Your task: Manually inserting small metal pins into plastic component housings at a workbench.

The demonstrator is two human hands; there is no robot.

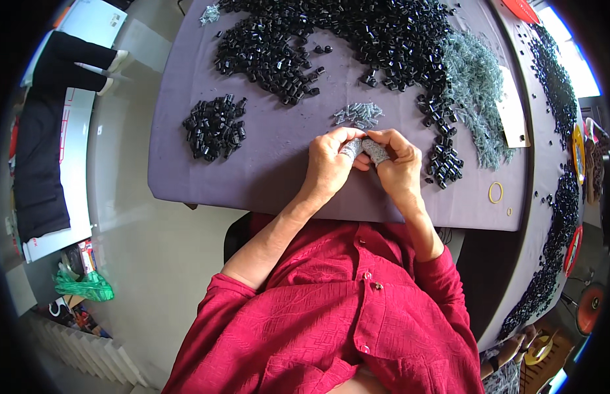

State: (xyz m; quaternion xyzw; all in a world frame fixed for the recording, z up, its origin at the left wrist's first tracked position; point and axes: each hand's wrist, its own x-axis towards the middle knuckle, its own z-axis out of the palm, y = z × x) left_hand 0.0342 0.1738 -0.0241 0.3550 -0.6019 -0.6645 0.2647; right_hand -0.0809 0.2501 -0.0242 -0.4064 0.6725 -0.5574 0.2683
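My left hand (328, 164) and my right hand (400, 164) meet above the near part of the cloth-covered table. Their fingertips pinch together round a small black part (365, 138), mostly hidden by the fingers. Grey sleeves cover a finger or thumb on each hand. Just beyond my fingertips lies a small pile of thin grey pin-like pieces (358, 114). Right of my right hand, a trail of small black parts (445, 161) runs down from the large black heap (383, 39). A separate pile of black parts (215, 127) sits to the left.
A long heap of grey pin-like pieces (475, 92) lies at right, beside a pale card (513, 111). Two yellow rings (495, 192) rest near the front edge. More black parts (551, 236) cover a second table. At left are dark trousers (39, 171) and a green bag (85, 286).
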